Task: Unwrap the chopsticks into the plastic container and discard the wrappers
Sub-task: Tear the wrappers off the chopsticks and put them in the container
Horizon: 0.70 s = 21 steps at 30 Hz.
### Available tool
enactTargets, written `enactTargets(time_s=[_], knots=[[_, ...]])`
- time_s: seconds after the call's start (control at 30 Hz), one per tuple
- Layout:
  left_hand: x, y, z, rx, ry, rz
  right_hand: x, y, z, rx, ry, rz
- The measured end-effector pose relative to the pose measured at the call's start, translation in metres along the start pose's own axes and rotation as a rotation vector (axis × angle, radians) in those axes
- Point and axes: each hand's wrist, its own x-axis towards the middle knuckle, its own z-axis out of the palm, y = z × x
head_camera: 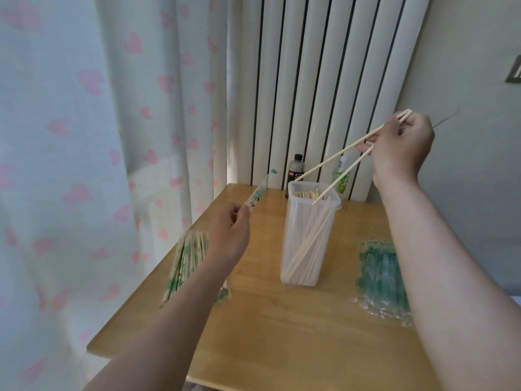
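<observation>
Drop step: right hand (401, 145) pinches bare chopsticks (338, 165), tips angled over the open container (308, 235). Left hand (229, 232) pinches the empty wrapper (258, 191). Next: lower tips in and release, then put the wrapper on the pile (380, 275). Wrapped stack (187, 258) at left. Wooden table (282, 334), radiator (324, 80) and curtain (84, 136) behind.

Soft, dim daylight through the curtain (70, 165) left of the plastic container (308, 235); I see the wrapper pile (377, 272) right of it smeared, maybe blur, and frame edges bowing.
</observation>
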Motion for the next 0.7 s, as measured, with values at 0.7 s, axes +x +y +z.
enactTargets(time_s=[0.7], knots=[[0.002,0.001,0.012,-0.065,-0.015,-0.026,0.009,-0.003,0.022,0.499,0.061,0.351]])
